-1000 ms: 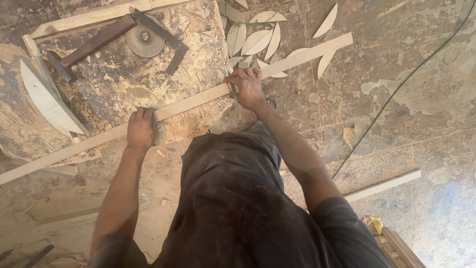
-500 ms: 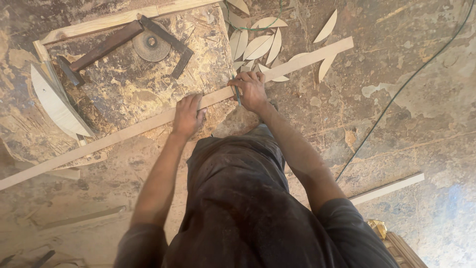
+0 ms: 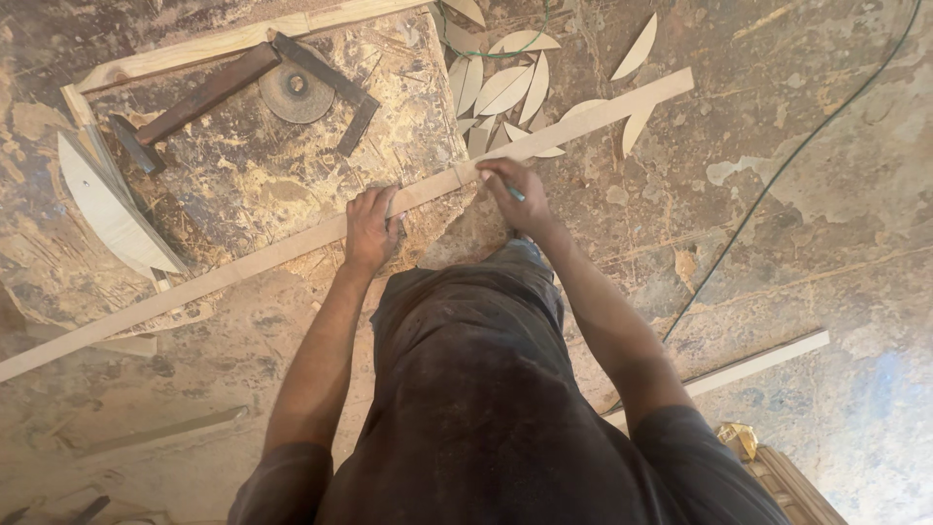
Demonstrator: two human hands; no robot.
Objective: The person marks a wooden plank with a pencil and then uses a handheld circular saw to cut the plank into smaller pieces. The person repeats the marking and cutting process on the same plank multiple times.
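Hands sit closer together than a second ago: left hand (image 3: 372, 226) has slid along the long wooden strip (image 3: 292, 243) lying across the worktop (image 3: 243, 165), fingers pressing flat; right hand (image 3: 510, 190) grips a pencil (image 3: 512, 192) at it.

Long wooden strip (image 3: 292, 243) across board (image 3: 272, 165), hammer (image 3: 194, 102) and disc (image 3: 294, 92) behind, leaf-shaped offcuts (image 3: 510, 87) right.

no packages, labels, signs or screens anywhere here from where i'm standing, just bare wood and a dusty workshop floor all over.
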